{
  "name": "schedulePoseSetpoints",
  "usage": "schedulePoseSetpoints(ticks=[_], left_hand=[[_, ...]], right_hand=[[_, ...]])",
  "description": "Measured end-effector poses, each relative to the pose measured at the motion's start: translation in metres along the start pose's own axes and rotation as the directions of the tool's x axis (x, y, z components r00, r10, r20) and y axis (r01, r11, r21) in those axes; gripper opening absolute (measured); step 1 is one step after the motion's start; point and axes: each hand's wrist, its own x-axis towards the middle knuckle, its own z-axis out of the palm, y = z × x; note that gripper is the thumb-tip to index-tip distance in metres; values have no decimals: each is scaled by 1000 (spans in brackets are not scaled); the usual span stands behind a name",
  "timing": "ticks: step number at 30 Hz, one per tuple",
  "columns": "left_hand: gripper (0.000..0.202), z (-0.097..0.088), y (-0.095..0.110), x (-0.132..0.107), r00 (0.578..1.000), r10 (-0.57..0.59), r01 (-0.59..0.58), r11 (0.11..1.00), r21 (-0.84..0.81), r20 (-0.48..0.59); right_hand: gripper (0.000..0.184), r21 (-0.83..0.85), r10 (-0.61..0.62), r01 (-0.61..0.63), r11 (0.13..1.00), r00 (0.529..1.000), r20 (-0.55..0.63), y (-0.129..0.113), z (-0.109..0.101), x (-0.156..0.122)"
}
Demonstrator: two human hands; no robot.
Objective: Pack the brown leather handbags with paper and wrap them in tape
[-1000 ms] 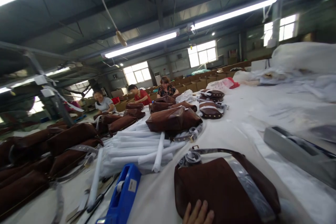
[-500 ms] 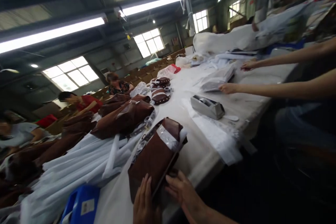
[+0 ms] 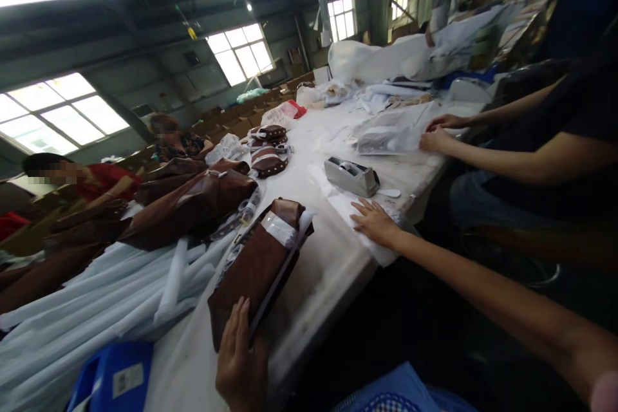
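Observation:
My left hand [image 3: 240,354] rests with straight fingers on the near end of a brown leather bag [image 3: 261,264], which lies on the white-covered table. A strip of clear wrapping [image 3: 280,229] crosses the bag's far part, and a pale band runs along its right edge. My right hand [image 3: 376,222] is stretched out to the right, fingers spread on white translucent sheets [image 3: 345,206] at the table's edge. Just beyond its fingertips stands a grey tape dispenser [image 3: 351,176].
At right, a co-worker's hands [image 3: 439,132] hold a translucent plastic bag [image 3: 393,132]. Left lie more brown bags [image 3: 193,203], rolled white sheets [image 3: 111,290] and a blue container [image 3: 113,376]. Small studded brown bags [image 3: 269,161] sit farther along. Other people work beyond.
My right hand has left the brown bag and reached right onto the white sheets. My left hand stays on the bag. The view has shifted, and the co-worker's hands have come closer together.

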Motion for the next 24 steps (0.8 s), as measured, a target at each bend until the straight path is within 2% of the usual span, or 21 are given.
schedulePoseSetpoints(ticks=[3, 7, 10, 14, 18, 21, 22, 24], left_hand=[[70, 2, -3, 2, 999, -9, 9, 1000, 3, -46], [67, 5, -4, 4, 997, -40, 40, 999, 0, -65], [68, 4, -4, 7, 995, -66, 66, 998, 2, -70], [68, 4, -7, 10, 992, -47, 49, 999, 14, -117], [70, 7, -12, 13, 986, -20, 20, 1000, -1, -165], [68, 4, -12, 15, 979, -88, 97, 995, 37, -185], [66, 2, -11, 16, 973, -132, 143, 989, 48, -188], [62, -4, -8, 20, 953, -227, 241, 969, 52, -200]], right_hand=[[13, 11, -28, 28, 1000, 999, 23, 10, 8, 11], [19, 23, -61, 62, 998, 997, -39, 3, 5, 20], [23, 62, -86, 92, 994, 991, -101, -12, 1, 16], [24, 315, -137, 188, 930, 974, -178, -48, -1, -13], [29, 518, -299, 262, 814, 954, -13, -82, 0, -55], [27, 586, -395, 262, 767, 912, 109, -95, -6, -68], [27, 586, -383, 239, 774, 914, 134, -98, -8, -66], [30, 545, -282, 169, 821, 950, 131, -100, -9, -52]])
